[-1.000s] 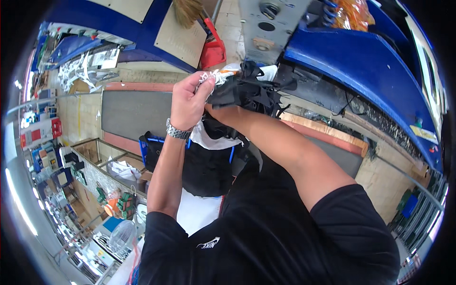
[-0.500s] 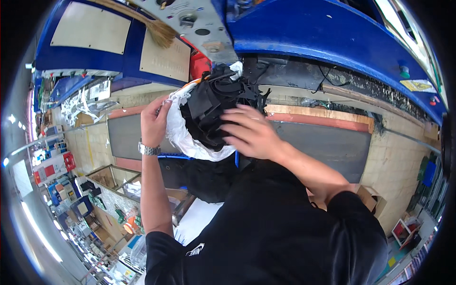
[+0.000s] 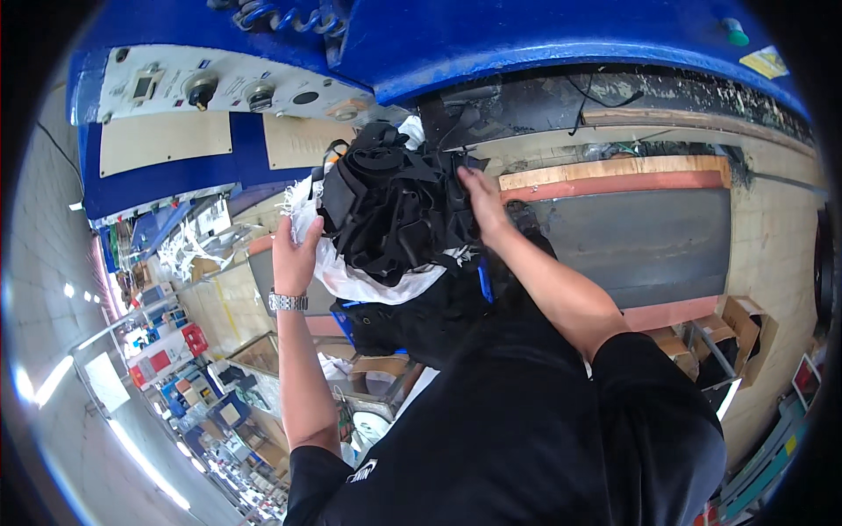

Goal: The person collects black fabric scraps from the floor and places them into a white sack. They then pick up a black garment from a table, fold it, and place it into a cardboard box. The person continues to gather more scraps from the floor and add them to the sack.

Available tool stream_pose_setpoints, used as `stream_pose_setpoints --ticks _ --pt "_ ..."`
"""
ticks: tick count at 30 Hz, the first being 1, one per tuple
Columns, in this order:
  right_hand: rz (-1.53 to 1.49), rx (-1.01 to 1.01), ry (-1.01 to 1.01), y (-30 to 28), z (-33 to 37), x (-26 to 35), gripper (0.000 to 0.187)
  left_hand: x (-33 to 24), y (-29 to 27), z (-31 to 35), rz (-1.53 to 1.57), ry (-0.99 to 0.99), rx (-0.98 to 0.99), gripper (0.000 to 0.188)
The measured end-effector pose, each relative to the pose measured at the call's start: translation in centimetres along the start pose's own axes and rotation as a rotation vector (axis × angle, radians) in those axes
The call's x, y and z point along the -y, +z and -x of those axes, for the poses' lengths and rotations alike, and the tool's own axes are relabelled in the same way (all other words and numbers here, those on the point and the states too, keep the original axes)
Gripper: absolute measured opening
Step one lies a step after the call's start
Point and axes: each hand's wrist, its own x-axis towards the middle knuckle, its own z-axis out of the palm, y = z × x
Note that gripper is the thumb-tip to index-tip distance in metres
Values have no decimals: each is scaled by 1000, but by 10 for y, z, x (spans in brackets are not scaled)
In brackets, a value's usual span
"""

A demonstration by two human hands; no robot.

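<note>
A white plastic sack (image 3: 373, 285) stands full in front of me, its mouth wide and its edge crumpled. Black strips and offcuts (image 3: 386, 202) heap up out of it; fabric or another sheet material, I cannot make out which. My left hand (image 3: 296, 254), with a metal watch at the wrist, grips the sack's left edge between thumb and fingers. On the opposite side my right hand (image 3: 484, 202) clasps the heap's right edge, its fingertips partly hidden by the black pieces.
Beyond the sack stands a blue machine (image 3: 561, 53) with a knobbed control panel (image 3: 219, 88). To the right lies a dark grey board (image 3: 640, 232) with reddish edges. A cardboard box (image 3: 750, 337) is at the far right. White scraps (image 3: 197, 237) hang at the left.
My right hand has moved from over the black pieces to the right side of the heap. My left hand stays at the sack's left edge. The view has shifted, showing more control panel.
</note>
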Motion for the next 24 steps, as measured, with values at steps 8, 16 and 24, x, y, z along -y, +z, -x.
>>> stream_pose_setpoints --ticks 8,16,24 --pt "762 -52 -542 72 84 18 51 -21 -2 8 -103 94 22 24" --pt "977 10 -557 69 76 1 65 -74 -10 24 -622 538 -184 27" --pt "93 78 -382 42 59 -12 32 -120 78 53 -590 815 475 47"
